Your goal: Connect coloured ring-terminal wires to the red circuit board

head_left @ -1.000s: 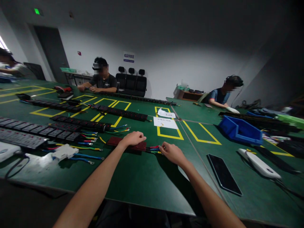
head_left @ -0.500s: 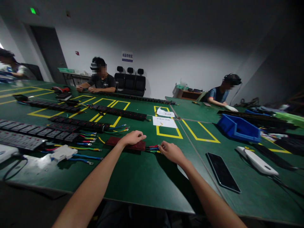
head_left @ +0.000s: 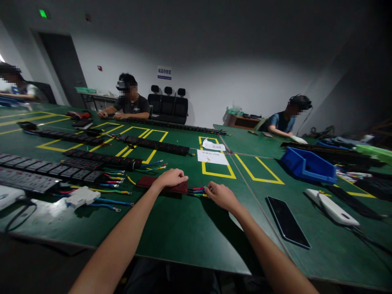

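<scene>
A dark red socket strip (head_left: 180, 188) lies on the green table in front of me. My left hand (head_left: 172, 178) rests over its middle, fingers curled down on the far side and partly hidden. Red, blue and green wires (head_left: 196, 190) come out of the strip's right end. Their tips meet my right hand (head_left: 221, 194), whose thumb and fingers are pinched round them. To the left lie black socket strips (head_left: 81, 173) with coloured wires ending in ring terminals (head_left: 118, 185).
A phone (head_left: 288, 220), a white device with a cable (head_left: 333, 208) and a blue bin (head_left: 309, 165) stand to the right. Papers (head_left: 212, 157) lie beyond my hands. A white plastic part (head_left: 82, 197) sits at left. Co-workers (head_left: 134, 104) sit across the table.
My hands, the red strip and its wires stay practically where they were. At the far left, a co-worker's arm and head have shifted slightly.
</scene>
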### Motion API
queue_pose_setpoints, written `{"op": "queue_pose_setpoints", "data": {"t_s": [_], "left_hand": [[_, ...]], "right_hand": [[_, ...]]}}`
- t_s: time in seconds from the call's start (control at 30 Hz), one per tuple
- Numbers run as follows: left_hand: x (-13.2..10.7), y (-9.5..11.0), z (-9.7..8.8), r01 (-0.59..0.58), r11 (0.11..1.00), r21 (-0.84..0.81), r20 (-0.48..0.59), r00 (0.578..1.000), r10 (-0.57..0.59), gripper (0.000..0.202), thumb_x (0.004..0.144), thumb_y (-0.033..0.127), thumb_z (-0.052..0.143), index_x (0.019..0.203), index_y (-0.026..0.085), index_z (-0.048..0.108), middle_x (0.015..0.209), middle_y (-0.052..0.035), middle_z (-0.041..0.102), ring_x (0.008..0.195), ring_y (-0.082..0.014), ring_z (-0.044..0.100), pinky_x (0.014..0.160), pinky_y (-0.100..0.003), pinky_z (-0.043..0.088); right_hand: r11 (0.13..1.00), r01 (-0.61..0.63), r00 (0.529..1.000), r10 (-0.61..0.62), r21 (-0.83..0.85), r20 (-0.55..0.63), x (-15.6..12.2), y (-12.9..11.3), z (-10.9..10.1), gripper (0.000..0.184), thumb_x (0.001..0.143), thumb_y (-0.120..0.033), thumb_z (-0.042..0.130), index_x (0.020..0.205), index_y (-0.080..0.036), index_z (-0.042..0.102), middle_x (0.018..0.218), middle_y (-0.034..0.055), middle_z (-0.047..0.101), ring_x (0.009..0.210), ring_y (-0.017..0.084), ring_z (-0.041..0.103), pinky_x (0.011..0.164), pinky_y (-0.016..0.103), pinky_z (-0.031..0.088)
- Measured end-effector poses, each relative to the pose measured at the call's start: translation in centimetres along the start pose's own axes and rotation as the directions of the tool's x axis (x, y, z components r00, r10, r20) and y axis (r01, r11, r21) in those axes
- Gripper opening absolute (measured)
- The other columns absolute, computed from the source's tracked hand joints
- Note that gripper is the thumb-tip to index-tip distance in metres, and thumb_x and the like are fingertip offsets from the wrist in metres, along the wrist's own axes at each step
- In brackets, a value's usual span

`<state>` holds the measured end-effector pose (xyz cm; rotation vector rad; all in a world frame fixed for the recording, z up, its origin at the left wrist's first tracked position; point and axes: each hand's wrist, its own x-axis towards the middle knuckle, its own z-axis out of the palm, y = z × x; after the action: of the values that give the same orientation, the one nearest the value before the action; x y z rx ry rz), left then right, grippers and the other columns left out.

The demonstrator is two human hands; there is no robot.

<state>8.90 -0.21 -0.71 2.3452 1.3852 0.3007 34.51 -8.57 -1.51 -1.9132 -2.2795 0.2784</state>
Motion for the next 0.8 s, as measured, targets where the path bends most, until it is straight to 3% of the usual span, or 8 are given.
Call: {"op": "queue_pose_setpoints", "data": {"t_s": [0.33, 0.47, 0.6, 0.8], "left_hand": [[-0.4, 0.5, -0.2, 0.035, 0.999, 0.029, -0.027, 0.999, -0.035, 0.043, 0.091, 0.059, 0.05, 0.085, 0.021, 0.068, 0.088, -0.0065, 0.074, 0.079, -0.0227, 0.066, 0.061, -0.029, 0.037], [-0.7, 1.0, -0.5, 0.042, 0.998, 0.043, 0.006, 0.999, -0.042, 0.053, 0.092, 0.068, 0.044, 0.086, 0.021, 0.069, 0.091, -0.0068, 0.074, 0.082, -0.024, 0.067, 0.063, -0.029, 0.038], [-0.7, 1.1, -0.8, 0.04, 0.999, 0.023, 0.062, 0.997, -0.041, 0.065, 0.086, 0.081, 0.043, 0.087, 0.022, 0.07, 0.09, -0.0061, 0.074, 0.081, -0.0242, 0.067, 0.062, -0.029, 0.037], [-0.6, 0.6, -0.8, 0.011, 0.999, -0.043, 0.093, 0.996, -0.007, 0.065, 0.076, 0.084, 0.055, 0.085, 0.021, 0.069, 0.086, -0.005, 0.073, 0.076, -0.0219, 0.065, 0.06, -0.028, 0.036]], "right_hand": [[1.0, 0.004, 1.0, -0.004, 0.0, 0.0, -0.1, 0.0, -0.1, 0.032, 0.103, -0.046, 0.044, 0.096, -0.022, 0.064, 0.09, 0.0071, 0.074, 0.081, 0.021, 0.068, 0.059, 0.027, 0.026], [1.0, -0.003, 1.0, 0.003, 0.008, 0.007, -0.1, -0.2, -0.2, 0.031, 0.104, -0.045, 0.044, 0.096, -0.022, 0.064, 0.089, 0.0068, 0.074, 0.08, 0.021, 0.068, 0.059, 0.027, 0.026], [1.0, -0.009, 1.0, 0.009, 0.003, 0.004, -0.1, -0.1, -0.1, 0.031, 0.103, -0.046, 0.044, 0.095, -0.022, 0.063, 0.088, 0.0066, 0.073, 0.078, 0.02, 0.067, 0.059, 0.027, 0.026], [1.0, -0.011, 1.0, 0.01, 0.013, 0.01, 0.0, 0.0, 0.0, 0.03, 0.103, -0.045, 0.045, 0.097, -0.022, 0.064, 0.085, 0.0062, 0.072, 0.076, 0.019, 0.065, 0.059, 0.027, 0.026]]}}
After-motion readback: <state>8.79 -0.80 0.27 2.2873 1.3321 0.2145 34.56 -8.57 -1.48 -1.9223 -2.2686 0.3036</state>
